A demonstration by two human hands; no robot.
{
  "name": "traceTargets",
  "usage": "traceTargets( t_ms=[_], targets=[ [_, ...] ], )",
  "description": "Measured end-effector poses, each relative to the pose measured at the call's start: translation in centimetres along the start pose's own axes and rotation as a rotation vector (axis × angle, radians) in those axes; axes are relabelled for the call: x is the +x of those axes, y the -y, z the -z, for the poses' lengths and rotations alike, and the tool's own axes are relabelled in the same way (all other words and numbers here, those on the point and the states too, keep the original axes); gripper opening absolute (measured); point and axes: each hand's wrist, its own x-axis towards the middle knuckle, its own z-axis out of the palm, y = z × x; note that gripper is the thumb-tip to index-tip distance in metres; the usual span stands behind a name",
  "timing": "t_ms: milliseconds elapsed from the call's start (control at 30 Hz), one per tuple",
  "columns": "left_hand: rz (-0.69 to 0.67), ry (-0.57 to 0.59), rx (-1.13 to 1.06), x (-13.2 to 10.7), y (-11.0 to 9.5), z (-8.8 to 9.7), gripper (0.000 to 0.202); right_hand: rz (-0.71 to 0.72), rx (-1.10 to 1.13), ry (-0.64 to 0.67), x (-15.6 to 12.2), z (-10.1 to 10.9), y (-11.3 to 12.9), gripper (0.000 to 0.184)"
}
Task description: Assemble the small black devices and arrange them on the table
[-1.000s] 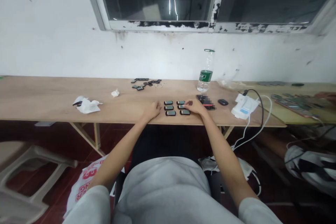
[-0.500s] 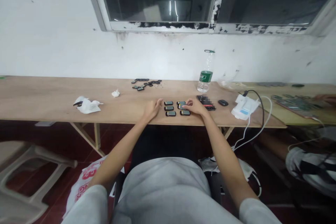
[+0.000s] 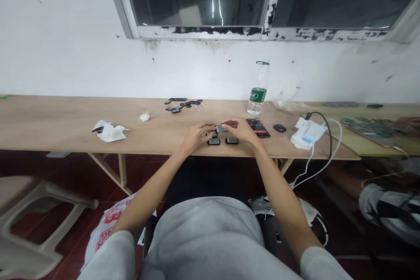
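Observation:
My right hand (image 3: 240, 128) pinches a small rectangular display module (image 3: 221, 128) with a grey face and a yellow strip at its left end. It is held slightly tilted just above the table. My left hand (image 3: 196, 136) has its thumb and forefinger apart beside the yellow end; whether they touch it cannot be made out. Below the hands lie a black-framed module (image 3: 214, 141) on the left and another black-framed module (image 3: 232, 141) on the right. A further module (image 3: 214, 134) is partly covered by my left fingers.
Loose black modules (image 3: 183, 105) lie at the back of the wooden table (image 3: 157, 133). To the right are a phone (image 3: 260, 127), a water bottle (image 3: 256, 100), a black oval case (image 3: 280, 128) and a white power strip (image 3: 306, 133) with cables. Crumpled tissue (image 3: 113, 132) lies left. A co-worker's hand (image 3: 407, 122) shows far right.
My right hand has lifted a module from the right-hand column and moved left with it. My left hand has come right, over the left-hand column, so both hands now nearly meet.

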Motion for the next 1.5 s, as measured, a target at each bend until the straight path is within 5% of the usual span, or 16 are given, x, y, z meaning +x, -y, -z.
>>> traceTargets(
  t_ms=[167,767,1200,1500],
  targets=[
    [0.009,0.070,0.001,-0.1,0.2,0.5,0.026,-0.006,0.030,0.000,-0.1,-0.7,0.9,0.023],
    [-0.020,0.076,-0.071,0.2,-0.2,1.4,0.034,-0.005,0.090,0.041,-0.1,-1.0,0.4,0.025],
    [-0.188,0.009,0.012,-0.2,0.8,0.9,0.021,-0.014,0.124,0.048,-0.1,-1.2,0.6,0.027],
    [-0.157,0.050,0.012,0.0,0.6,1.1,0.026,-0.047,0.125,0.048,0.3,-1.4,-0.3,0.025]
  ],
)
